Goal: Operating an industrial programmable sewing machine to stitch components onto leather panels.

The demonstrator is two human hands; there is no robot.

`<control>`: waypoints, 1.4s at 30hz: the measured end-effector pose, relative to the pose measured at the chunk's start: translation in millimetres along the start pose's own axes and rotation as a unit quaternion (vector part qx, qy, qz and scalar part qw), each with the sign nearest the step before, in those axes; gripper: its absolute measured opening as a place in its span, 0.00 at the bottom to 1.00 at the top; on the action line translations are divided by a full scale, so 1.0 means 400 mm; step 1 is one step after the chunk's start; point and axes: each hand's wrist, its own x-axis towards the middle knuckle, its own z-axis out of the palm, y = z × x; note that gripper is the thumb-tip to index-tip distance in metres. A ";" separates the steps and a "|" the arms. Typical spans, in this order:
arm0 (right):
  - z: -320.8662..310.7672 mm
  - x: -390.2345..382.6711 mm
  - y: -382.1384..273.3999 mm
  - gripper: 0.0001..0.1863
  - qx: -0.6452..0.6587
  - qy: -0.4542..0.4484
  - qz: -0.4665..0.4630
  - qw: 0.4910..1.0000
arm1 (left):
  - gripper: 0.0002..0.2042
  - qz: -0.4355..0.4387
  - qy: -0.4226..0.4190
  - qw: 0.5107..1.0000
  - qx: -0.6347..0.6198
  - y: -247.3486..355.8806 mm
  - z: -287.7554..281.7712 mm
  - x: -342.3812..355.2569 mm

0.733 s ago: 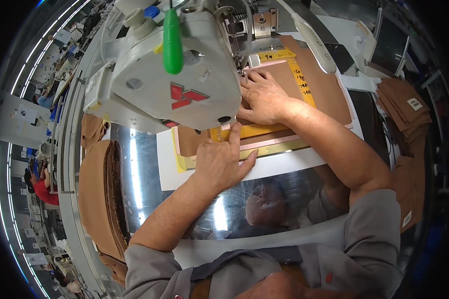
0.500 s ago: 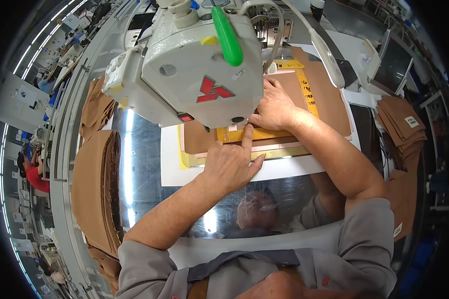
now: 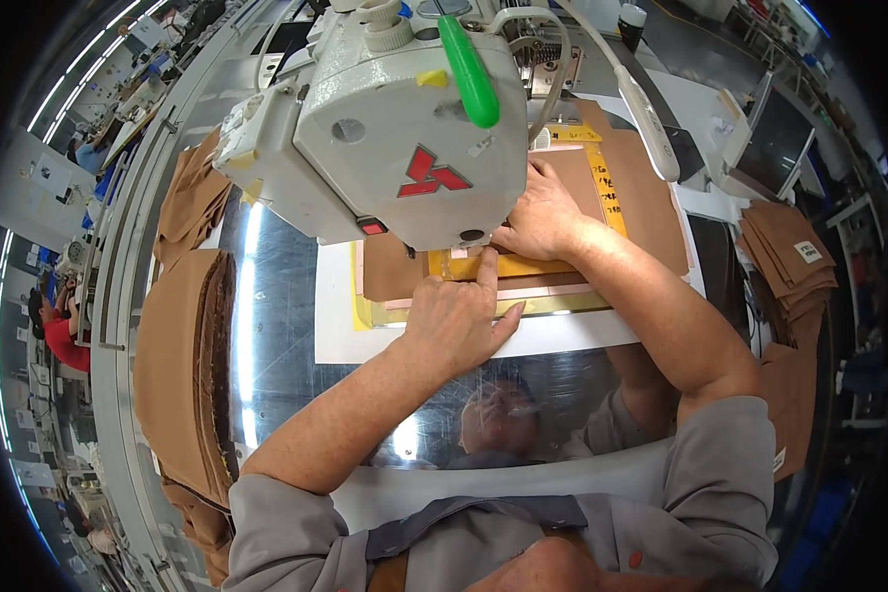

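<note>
Where the polished steel counter point(image 3: 286, 335) spreads across the view, it mirrors the person bending over it and carries everything else. A grey-white sewing machine head point(image 3: 395, 128) with a green lever on top looms over its middle, hiding part of the work beneath. To the left lies a tall stack of tan fabric pieces point(image 3: 183, 365), set on edge along the counter; a smaller pile of the same tan cloth point(image 3: 787, 252) sits well apart at the right. Under the machine a white sheet point(image 3: 562, 335) lies flat, and on it a tan fabric panel point(image 3: 651, 197) with a yellow and pink template point(image 3: 523, 286) across its near edge.

The left hand point(image 3: 454, 321) rests palm down on the white sheet just beside the template, its fingers point(image 3: 487, 271) spread open and gripping nothing, the forefinger stretched forward onto the pink strip near the machine's foot. The right hand point(image 3: 541, 212) lies flat on the tan panel, touching it close behind the machine head; its fingers are partly hidden by the housing, those visible pressing down loosely curled, holding nothing.
</note>
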 end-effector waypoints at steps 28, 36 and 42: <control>0.008 0.019 -0.001 0.34 -0.002 -0.032 0.014 0.999 | 0.37 0.009 0.023 0.999 -0.038 -0.001 0.018 0.002; -0.009 -0.023 -0.017 0.33 0.013 0.038 -0.011 0.999 | 0.36 0.024 0.020 0.999 -0.026 0.019 -0.002 -0.032; 0.001 -0.034 -0.008 0.28 0.031 0.044 -0.019 0.998 | 0.34 0.040 0.025 0.999 -0.026 0.009 0.001 -0.049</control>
